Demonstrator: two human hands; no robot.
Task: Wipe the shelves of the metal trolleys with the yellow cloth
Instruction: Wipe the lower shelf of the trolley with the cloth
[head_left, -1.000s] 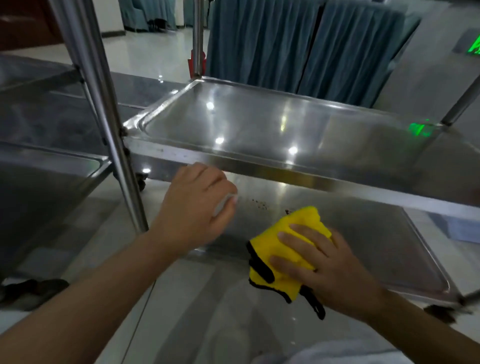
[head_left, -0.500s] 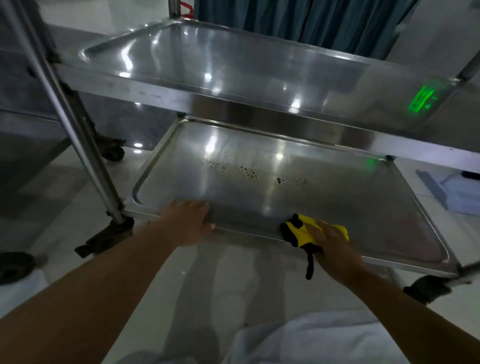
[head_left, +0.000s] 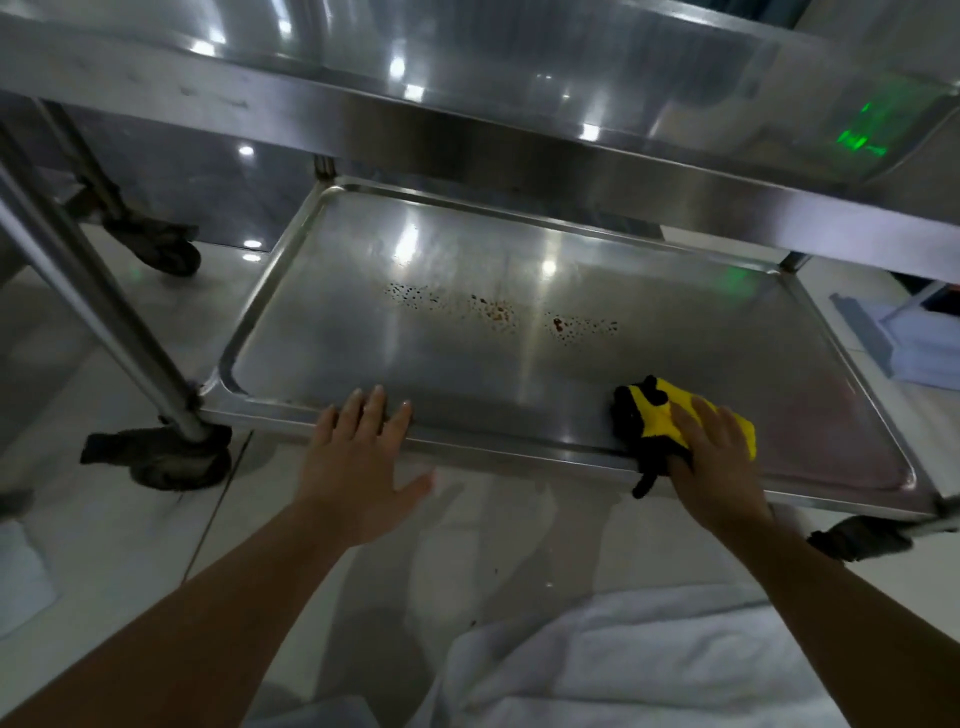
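Head camera, looking down at the lower shelf (head_left: 519, 364) of a metal trolley (head_left: 467, 130). The shelf is a shallow steel tray with a raised rim and rounded corners; bright ceiling lights reflect off it, and a band of small brown specks (head_left: 498, 312) runs across its middle. The upper shelf (head_left: 363, 62) crosses the top of the view and hides the far edge of the lower one; only part of it is in frame, with a blurred green reflection at its right end.

The left hand (head_left: 363, 467) lies flat, fingers straight and slightly spread, fingertips resting on the near rim of the lower shelf and thumb out to the side, holding nothing. The right hand (head_left: 711, 462) presses down on the yellow cloth (head_left: 660, 415), which sits bunched at the near right part of the lower shelf, just inside the rim. Its fingers lie over the cloth and cover much of it; whether they curl round it cannot be told. A black-edged strip of the cloth hangs over the rim.

An upright post (head_left: 93, 296) stands at the left, ending at a dark caster (head_left: 176, 462). A second caster (head_left: 166, 249) sits farther back. White fabric (head_left: 623, 665) fills the bottom of the frame, cut off
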